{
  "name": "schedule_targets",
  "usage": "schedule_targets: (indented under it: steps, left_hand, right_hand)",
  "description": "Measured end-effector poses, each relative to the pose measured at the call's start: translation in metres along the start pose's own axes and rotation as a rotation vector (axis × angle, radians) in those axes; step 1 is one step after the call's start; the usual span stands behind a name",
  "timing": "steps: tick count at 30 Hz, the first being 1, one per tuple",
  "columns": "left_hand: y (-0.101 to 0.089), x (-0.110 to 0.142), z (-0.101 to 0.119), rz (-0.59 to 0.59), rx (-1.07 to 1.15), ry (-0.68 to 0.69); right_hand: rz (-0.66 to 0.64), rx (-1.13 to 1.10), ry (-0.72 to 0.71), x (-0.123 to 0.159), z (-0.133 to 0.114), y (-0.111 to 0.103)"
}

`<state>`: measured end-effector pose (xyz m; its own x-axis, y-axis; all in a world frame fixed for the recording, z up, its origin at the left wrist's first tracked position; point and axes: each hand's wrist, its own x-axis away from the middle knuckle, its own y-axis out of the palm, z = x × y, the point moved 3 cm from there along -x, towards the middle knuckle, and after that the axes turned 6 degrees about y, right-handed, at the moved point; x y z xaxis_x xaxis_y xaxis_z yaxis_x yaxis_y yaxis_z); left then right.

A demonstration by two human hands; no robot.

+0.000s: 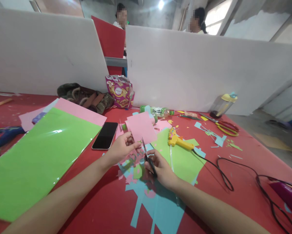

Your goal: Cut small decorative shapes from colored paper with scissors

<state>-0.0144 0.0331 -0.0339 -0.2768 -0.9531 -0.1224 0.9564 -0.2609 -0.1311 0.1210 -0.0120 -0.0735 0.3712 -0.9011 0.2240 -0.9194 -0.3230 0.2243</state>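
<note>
My right hand (pixel 158 167) is closed around a pair of small scissors (pixel 150 164) with black handles, its blades pointing up and away from me. Close to the blade tips, my left hand (pixel 126 146) pinches thumb and fingers together by the lower edge of a pink paper sheet (pixel 142 126). Whatever lies between those fingertips is too small to make out. Beneath both hands are pink and green paper scraps (pixel 137 171) and cut light-blue paper (pixel 165 211). A yellow glue gun (pixel 180 142) rests on a green sheet (pixel 184 165) to the right.
Left of my hands lie a black phone (pixel 105 136) and a large green sheet (pixel 38 159). Behind are a snack bag (pixel 120 92), a plastic bottle (pixel 160 111), larger scissors (pixel 225 127) and a tumbler (pixel 223 105). A black cord (pixel 219 167) crosses the right side.
</note>
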Motion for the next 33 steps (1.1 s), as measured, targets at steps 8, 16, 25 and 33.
schedule_targets:
  steps: [8, 16, 25, 33]
  left_hand:
    - [-0.010, -0.002, -0.001, -0.119, -0.029, -0.013]
    - [-0.016, -0.001, 0.009, -0.242, -0.074, -0.054]
    - [-0.015, 0.001, 0.008, -0.330, -0.089, -0.084]
    - [-0.013, 0.004, 0.011, -0.360, -0.139, -0.104]
  right_hand:
    - [-0.056, 0.039, 0.032, 0.002, -0.002, 0.001]
    - [-0.089, 0.047, 0.057, 0.000, 0.001, 0.002]
    - [-0.171, -0.037, 0.051, 0.001, 0.002, 0.003]
    - [-0.145, -0.066, 0.046, 0.002, 0.001, 0.004]
